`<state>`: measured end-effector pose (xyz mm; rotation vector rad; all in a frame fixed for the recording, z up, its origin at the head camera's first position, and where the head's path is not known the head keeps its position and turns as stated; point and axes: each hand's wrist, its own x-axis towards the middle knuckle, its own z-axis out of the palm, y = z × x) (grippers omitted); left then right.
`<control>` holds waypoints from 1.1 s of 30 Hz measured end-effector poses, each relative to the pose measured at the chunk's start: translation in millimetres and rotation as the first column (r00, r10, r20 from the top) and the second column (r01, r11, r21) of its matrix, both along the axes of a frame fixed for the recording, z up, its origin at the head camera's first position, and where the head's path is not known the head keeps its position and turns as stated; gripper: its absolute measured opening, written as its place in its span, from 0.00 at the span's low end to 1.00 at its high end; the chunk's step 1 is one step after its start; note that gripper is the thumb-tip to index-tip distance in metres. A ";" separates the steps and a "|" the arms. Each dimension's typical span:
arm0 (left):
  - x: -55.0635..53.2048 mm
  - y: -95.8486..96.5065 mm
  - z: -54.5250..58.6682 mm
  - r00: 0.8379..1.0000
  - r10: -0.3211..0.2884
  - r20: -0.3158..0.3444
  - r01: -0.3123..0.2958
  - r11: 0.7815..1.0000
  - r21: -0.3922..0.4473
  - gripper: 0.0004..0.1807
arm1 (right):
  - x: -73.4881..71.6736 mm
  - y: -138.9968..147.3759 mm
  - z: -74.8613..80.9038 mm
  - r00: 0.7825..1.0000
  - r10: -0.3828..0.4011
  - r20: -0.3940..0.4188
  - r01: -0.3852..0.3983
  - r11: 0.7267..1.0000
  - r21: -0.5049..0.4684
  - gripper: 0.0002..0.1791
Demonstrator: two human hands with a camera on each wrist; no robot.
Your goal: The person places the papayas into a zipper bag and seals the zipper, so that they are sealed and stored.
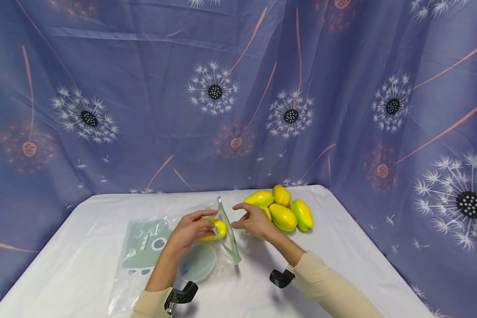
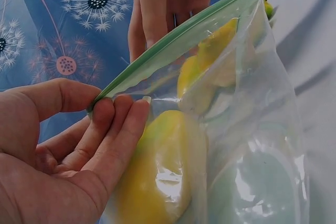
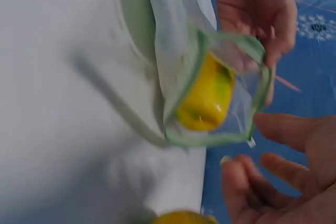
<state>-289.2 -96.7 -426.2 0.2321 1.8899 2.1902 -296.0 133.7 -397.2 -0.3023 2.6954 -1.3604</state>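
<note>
A clear zip bag (image 1: 232,240) with a green zip edge stands partly raised over the table, its mouth facing right. My left hand (image 1: 188,232) pinches that green edge between thumb and finger, the other fingers lying along the bag's side. Inside the bag is a yellow-green mango (image 3: 207,98), close to the gaping mouth. My right hand (image 1: 256,220) holds nothing; its fingers are bent loosely and spread apart, just right of the mouth. Several more mangoes (image 1: 283,217) lie bunched behind and right of the right hand, which partly hides one.
A flat clear bag with a green cartoon print (image 1: 147,243) lies on the left of the white table (image 1: 91,247). A round pale green shape (image 1: 197,263) shows below the left hand. Behind hangs a blue dandelion-print curtain (image 1: 163,88).
</note>
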 end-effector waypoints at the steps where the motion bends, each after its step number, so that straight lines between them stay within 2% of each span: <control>1: -0.4 0.1 -0.1 1.000 -0.001 0.002 0.001 1.000 -0.001 0.25 | 0.0 4.4 3.3 1.000 -0.012 -0.004 0.012 1.000 -0.006 0.30; 5: -1.2 0.4 -0.7 1.000 0.005 0.013 -0.005 1.000 -0.004 0.25 | 0.9 22.1 11.8 0.998 -0.058 0.000 0.058 0.998 -0.027 0.31; 8: -2.0 0.0 -1.6 1.000 0.012 0.018 -0.012 1.000 0.004 0.26 | 1.4 36.4 14.5 0.998 -0.063 0.017 0.064 0.998 -0.028 0.33; 11: -1.9 -1.7 -2.0 1.000 0.012 0.018 -0.012 1.000 0.016 0.26 | 2.4 49.7 15.3 0.998 -0.054 0.033 0.054 0.998 -0.016 0.37; 17: -2.4 -3.4 -1.5 1.000 0.000 0.013 0.000 1.000 0.020 0.27 | 5.6 72.5 14.2 0.999 0.020 0.037 -0.021 0.999 0.030 0.44; 21: -6.0 -0.6 0.6 1.000 -0.017 0.007 0.017 0.999 0.030 0.26 | 10.3 82.7 14.2 0.999 0.030 0.011 -0.031 0.995 0.094 0.45; 25: -7.8 0.8 2.2 1.000 -0.028 0.012 0.027 0.999 0.032 0.27 | 14.1 86.0 10.3 0.999 0.013 -0.051 -0.003 0.982 0.190 0.42; 29: -7.1 -0.8 2.1 1.000 -0.018 0.015 0.018 0.999 0.030 0.27 | 14.5 83.7 0.8 0.992 -0.023 -0.126 0.058 0.958 0.282 0.42; 33: -4.2 -2.9 0.1 1.000 -0.010 0.027 0.009 1.000 0.013 0.27 | 15.0 81.2 -10.0 0.990 -0.045 -0.137 0.086 0.946 0.314 0.48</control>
